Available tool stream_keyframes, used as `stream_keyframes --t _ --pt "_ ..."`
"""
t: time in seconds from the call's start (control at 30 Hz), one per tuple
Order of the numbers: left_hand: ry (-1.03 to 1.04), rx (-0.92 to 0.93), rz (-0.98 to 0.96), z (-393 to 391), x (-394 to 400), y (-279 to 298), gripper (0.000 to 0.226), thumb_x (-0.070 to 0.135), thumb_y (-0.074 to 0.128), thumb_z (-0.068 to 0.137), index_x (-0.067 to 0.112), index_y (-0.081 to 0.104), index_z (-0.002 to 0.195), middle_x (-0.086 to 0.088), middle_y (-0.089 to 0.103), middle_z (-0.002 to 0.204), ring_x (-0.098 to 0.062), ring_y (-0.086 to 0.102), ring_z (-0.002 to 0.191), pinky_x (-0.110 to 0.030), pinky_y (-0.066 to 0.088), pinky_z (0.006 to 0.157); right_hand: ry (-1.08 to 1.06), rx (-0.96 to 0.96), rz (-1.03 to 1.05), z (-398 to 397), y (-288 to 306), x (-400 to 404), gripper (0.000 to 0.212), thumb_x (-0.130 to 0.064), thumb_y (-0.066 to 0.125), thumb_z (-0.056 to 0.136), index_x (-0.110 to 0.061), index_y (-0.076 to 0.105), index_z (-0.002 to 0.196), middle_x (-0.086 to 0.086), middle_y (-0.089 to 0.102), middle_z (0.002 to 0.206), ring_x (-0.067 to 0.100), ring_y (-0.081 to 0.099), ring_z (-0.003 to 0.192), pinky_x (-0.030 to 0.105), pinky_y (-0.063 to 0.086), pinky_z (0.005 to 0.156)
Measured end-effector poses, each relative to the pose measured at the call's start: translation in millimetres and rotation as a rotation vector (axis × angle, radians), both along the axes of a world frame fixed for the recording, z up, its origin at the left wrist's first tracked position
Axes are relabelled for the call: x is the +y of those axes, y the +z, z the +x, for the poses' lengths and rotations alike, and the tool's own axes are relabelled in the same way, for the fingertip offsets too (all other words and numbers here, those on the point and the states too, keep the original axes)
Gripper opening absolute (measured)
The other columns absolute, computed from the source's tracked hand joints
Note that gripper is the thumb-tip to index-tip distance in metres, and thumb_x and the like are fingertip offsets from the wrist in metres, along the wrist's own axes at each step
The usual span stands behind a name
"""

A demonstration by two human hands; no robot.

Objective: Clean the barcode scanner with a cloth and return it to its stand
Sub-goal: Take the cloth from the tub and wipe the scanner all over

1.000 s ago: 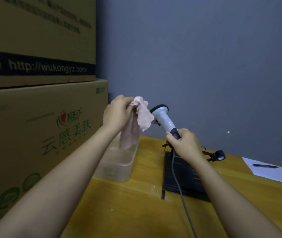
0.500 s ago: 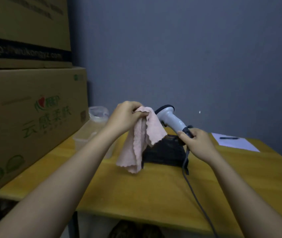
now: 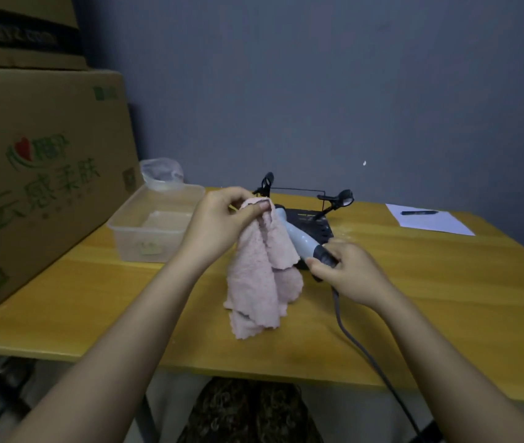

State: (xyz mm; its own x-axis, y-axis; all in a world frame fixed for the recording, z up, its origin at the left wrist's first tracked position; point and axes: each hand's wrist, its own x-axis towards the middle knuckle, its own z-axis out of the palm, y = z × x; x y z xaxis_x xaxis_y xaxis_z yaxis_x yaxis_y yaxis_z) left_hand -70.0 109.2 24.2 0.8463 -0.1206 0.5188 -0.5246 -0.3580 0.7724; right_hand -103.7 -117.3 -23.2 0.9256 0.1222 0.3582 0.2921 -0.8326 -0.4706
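Right now my left hand (image 3: 222, 219) is pinched closed around the top of the pink cloth (image 3: 260, 276), pressing it over the head of the barcode scanner (image 3: 299, 239), so the head itself is hidden. The rest of the cloth hangs down in loose folds, and its lower edge seems to reach the desk (image 3: 446, 282), though I cannot tell if it touches. My right hand (image 3: 347, 270) is closed around the scanner's dark handle, holding it tilted with the head up and to the left. The pale grey neck shows between my two hands. A grey cable (image 3: 366, 353) runs from the handle toward me, off the near edge of the desk.

Just behind the scanner sits the black stand (image 3: 312, 215), its base flat on the desk and thin arms rising at the far side. To the left is a clear plastic tub (image 3: 155, 225), beside stacked cardboard boxes (image 3: 40, 174). Far right, a pen (image 3: 419, 212) lies on a sheet of paper (image 3: 430, 222).
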Motion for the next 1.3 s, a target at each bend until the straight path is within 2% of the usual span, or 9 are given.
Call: stream_keyframes --t 0.13,0.43,0.57,0.67,0.77,0.93,1.03,1.2,1.3 --pt "-0.028 0.112 0.149 14.3 -11.6 -9.5 0.011 0.026 0.065 0.086 0.018 0.072 0.082 0.005 0.067 0.077 -0.011 0.061 0.073 -0.040 0.054 0.074 0.027 0.026 -0.019 16.3 -5.7 5.1 0.044 -0.036 0.059 0.084 -0.012 0.033 0.060 0.000 0.033 0.064 0.015 0.032 0.053 0.032 0.023 0.053" --pt "-0.011 -0.038 -0.118 7.7 -19.7 -9.8 0.013 0.014 0.060 0.089 0.020 0.071 0.088 0.012 0.070 0.084 0.005 0.060 0.078 -0.007 0.044 0.074 0.066 0.021 -0.054 11.0 -10.1 9.3 0.042 -0.038 0.058 0.083 -0.009 0.037 0.061 0.000 0.036 0.066 0.014 0.033 0.053 0.032 0.024 0.052" --pt "-0.200 -0.060 0.098 8.5 -25.7 -26.5 0.043 0.000 0.043 0.093 0.013 0.055 0.131 -0.002 0.059 0.130 -0.006 0.051 0.121 -0.009 0.035 0.101 0.102 0.007 -0.050 13.8 -5.9 8.2 0.042 -0.041 0.055 0.081 -0.008 0.037 0.061 0.001 0.036 0.066 0.016 0.033 0.054 0.033 0.025 0.053" --pt "-0.377 -0.019 0.446 4.4 -27.5 -41.4 0.072 -0.008 0.036 0.085 0.015 0.017 0.151 0.005 0.020 0.156 -0.004 0.012 0.145 -0.013 0.010 0.116 0.140 0.016 0.029 15.5 1.5 5.9 0.044 -0.044 0.053 0.079 -0.004 0.042 0.063 0.004 0.040 0.066 0.018 0.039 0.056 0.034 0.029 0.053" --pt "-0.153 -0.344 0.839 7.1 -31.0 -58.1 0.077 0.006 0.044 0.086 0.008 0.005 0.151 -0.006 0.006 0.161 -0.016 0.000 0.149 -0.033 0.005 0.121 0.200 0.080 0.125 17.1 7.8 4.4 0.037 -0.032 0.056 0.086 -0.007 0.043 0.062 0.002 0.040 0.063 0.010 0.038 0.054 0.031 0.030 0.055" --pt "0.082 -0.674 0.811 26.6 -49.5 -56.0 0.036 0.013 0.068 0.076 0.005 0.061 0.110 -0.011 0.068 0.103 -0.028 0.065 0.097 -0.039 0.051 0.088 0.239 0.308 0.351 17.0 10.2 8.6 0.042 -0.039 0.050 0.088 -0.005 0.052 0.064 0.002 0.047 0.064 0.010 0.044 0.060 0.033 0.032 0.062" --pt "-0.002 -0.738 0.812 33.6 -52.1 -41.2 0.023 0.019 0.073 0.063 0.008 0.061 0.080 -0.006 0.063 0.071 -0.025 0.060 0.065 -0.030 0.039 0.058 0.252 0.322 0.301 15.6 15.8 8.7 0.038 -0.034 0.052 0.090 -0.010 0.051 0.061 0.002 0.045 0.063 0.009 0.042 0.058 0.031 0.032 0.061" --pt "-0.110 -0.484 1.056 32.2 -45.5 -16.0 0.025 0.032 0.063 0.073 0.017 0.045 0.083 0.001 0.057 0.080 -0.019 0.050 0.073 -0.029 0.028 0.061 0.215 0.073 -0.097 14.5 30.3 6.9 0.046 -0.054 0.050 0.068 -0.011 0.038 0.059 -0.004 0.035 0.061 0.012 0.034 0.056 0.029 0.026 0.051" --pt "-0.157 -0.291 1.167 30.0 -45.6 0.5 0.022 0.034 0.057 0.079 0.021 0.041 0.071 0.007 0.049 0.065 -0.018 0.046 0.063 -0.029 0.029 0.052 0.235 -0.347 -0.584 16.6 37.2 10.7 0.032 -0.047 0.044 0.067 -0.017 0.042 0.056 -0.003 0.040 0.059 0.017 0.041 0.055 0.026 0.025 0.049"
